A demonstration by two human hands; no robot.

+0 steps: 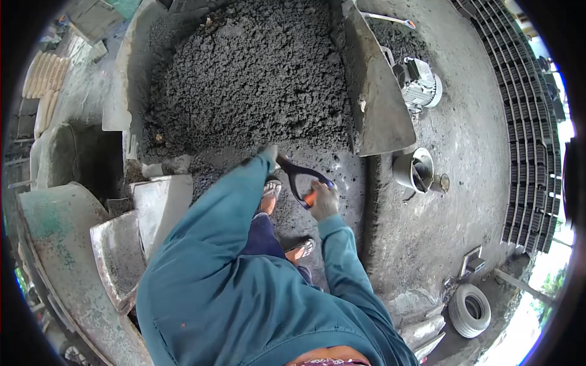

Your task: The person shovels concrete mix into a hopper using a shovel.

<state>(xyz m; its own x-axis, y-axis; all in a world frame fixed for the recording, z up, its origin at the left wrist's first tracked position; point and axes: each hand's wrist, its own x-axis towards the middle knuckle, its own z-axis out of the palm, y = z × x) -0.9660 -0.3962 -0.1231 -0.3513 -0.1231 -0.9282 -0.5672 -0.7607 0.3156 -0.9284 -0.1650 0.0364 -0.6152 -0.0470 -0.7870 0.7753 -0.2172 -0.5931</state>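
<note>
My right hand (325,200), gloved, is closed round the orange grip of a black D-shaped handle (294,177), which looks like a shovel's. Farther forward, my left hand (268,152) is wrapped round the shaft just beyond the D. My left forearm covers the rest of the shaft, and the blade does not show. Ahead of both hands lies a big heap of dark, damp, crumbly mix (256,73) between upright metal side plates. My sandalled feet stand on the floor below the handle.
Right of the metal side plate (381,91) are an electric motor (421,82), a bucket (414,171) with tools in it and a small can (441,183). A tyre (470,310) lies at lower right. Curved metal sheets (67,226) stand at left. Dark stacked racks (528,134) line the right.
</note>
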